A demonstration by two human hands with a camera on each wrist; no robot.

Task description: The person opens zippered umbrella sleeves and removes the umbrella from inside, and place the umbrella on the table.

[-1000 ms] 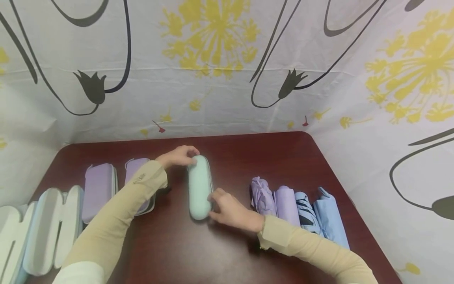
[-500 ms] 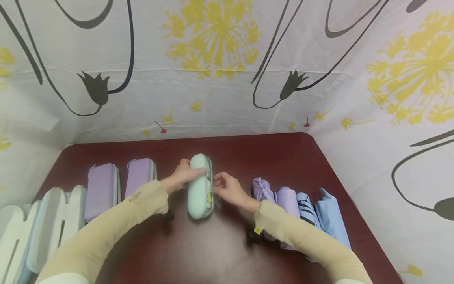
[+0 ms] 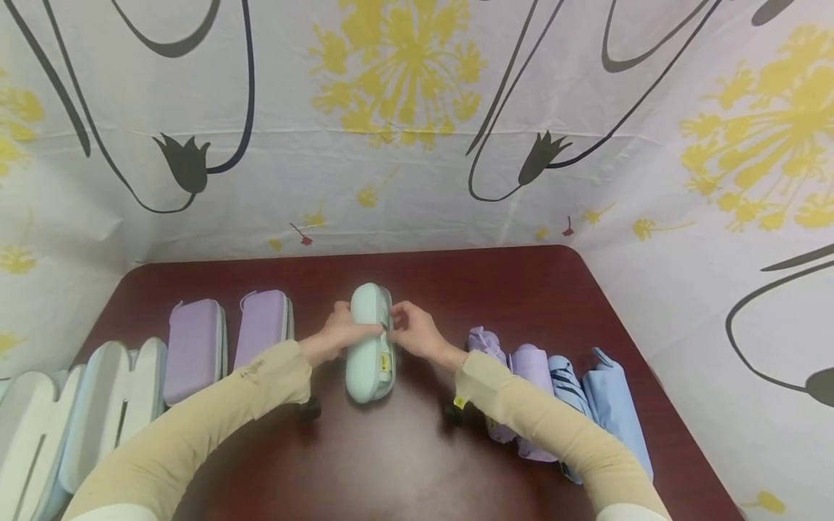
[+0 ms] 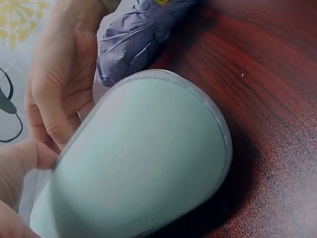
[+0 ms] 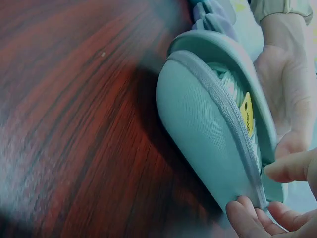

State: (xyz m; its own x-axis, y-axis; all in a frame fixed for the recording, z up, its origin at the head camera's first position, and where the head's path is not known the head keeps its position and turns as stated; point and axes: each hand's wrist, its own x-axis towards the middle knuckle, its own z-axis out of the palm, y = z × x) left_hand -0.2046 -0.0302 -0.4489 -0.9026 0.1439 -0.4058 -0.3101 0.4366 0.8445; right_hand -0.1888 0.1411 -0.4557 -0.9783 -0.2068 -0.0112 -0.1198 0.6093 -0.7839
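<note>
A mint-green zip case (image 3: pixel 362 369) lies lengthwise near the middle of the dark red table (image 3: pixel 391 463), parted along its zipper on the right. Through the gap in the right wrist view show pale green folded fabric (image 5: pixel 229 84) and a yellow tag (image 5: pixel 246 113). My left hand (image 3: pixel 335 333) grips the case from its left side, thumb over the top. From the other side, my right hand (image 3: pixel 420 333) pinches the zippered edge about midway along. The case's smooth rounded end fills much of the left wrist view, hiding the gap.
Two purple zip cases (image 3: pixel 194 351) lie at the left, beyond open white-and-blue cases (image 3: pixel 104 405). At the right is a row of folded umbrellas: a crumpled purple one (image 3: pixel 485 340), a smooth purple one (image 3: pixel 531 365), and blue ones (image 3: pixel 615 398). A patterned curtain (image 3: pixel 417 195) surrounds the table.
The mint case has gone from looking closed to gaping along its right side, showing its contents. My left hand has moved down along it; my right hand has moved up to its right edge.
</note>
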